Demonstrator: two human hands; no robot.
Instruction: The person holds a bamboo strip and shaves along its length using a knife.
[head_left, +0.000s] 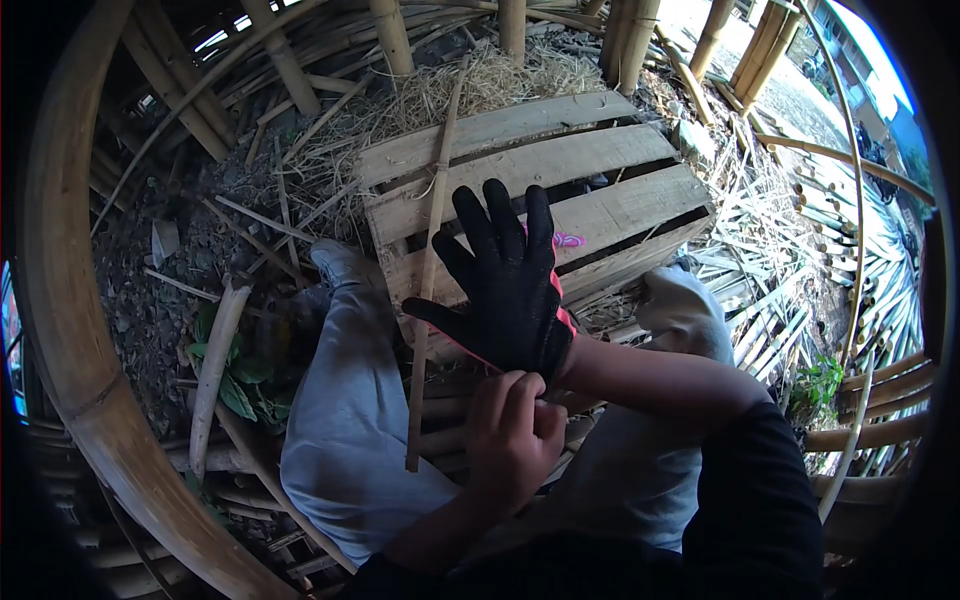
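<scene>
Because its fingers are spread wide, the glove (515, 310) shows its shape plainly: matte black over the side turned to the camera, with bright pinkish-red fabric along the edge near the wrist and below the thumb. It sits on the right hand (500, 270), in front of the near side of a slatted wooden crate (620, 205), the four fingers pointing away from the body and the thumb out to the left. That hand is open and clasps nothing. At the cuff, the bare left hand (515, 440) is curled closed on the glove's edge, so the two hands meet at the wrist. Just beyond the little finger, a small pink patterned item (569, 240) shows against the crate. A long bamboo strip (437, 220) slants over the crate's left part and runs down between the knees. Grey trousers (350, 430) flank the work. Farther out lie straw (420, 110), green leaves (245, 385), cut bamboo (880, 290) on the right and a thick curved pole (70, 330) on the left.
</scene>
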